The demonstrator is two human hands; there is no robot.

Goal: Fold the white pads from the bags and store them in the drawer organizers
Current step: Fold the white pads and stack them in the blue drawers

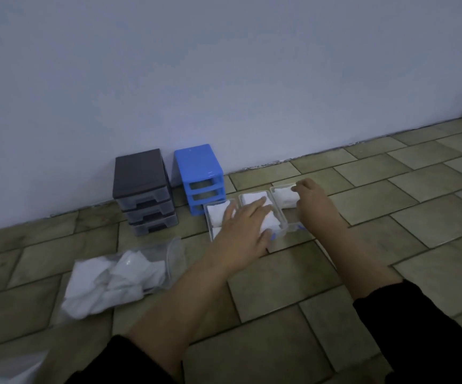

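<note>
Folded white pads [257, 210] are lying in three clear drawers [277, 214] set side by side on the tiled floor [279, 278]. Left hand [245, 227] is pressing flat on the middle one, fingers spread. Right hand [308, 196] is curling its fingers round the right drawer's pad. Blue organizer [200, 178] just behind – grey organizer [143, 191] beside it; bag of loose pads [121, 278] lying at left.

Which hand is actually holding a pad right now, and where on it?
The right hand pinches the near-right edge of the folded pad in the right drawer. The left hand holds nothing; its straight fingers lie flat on the middle drawer's pad.
</note>
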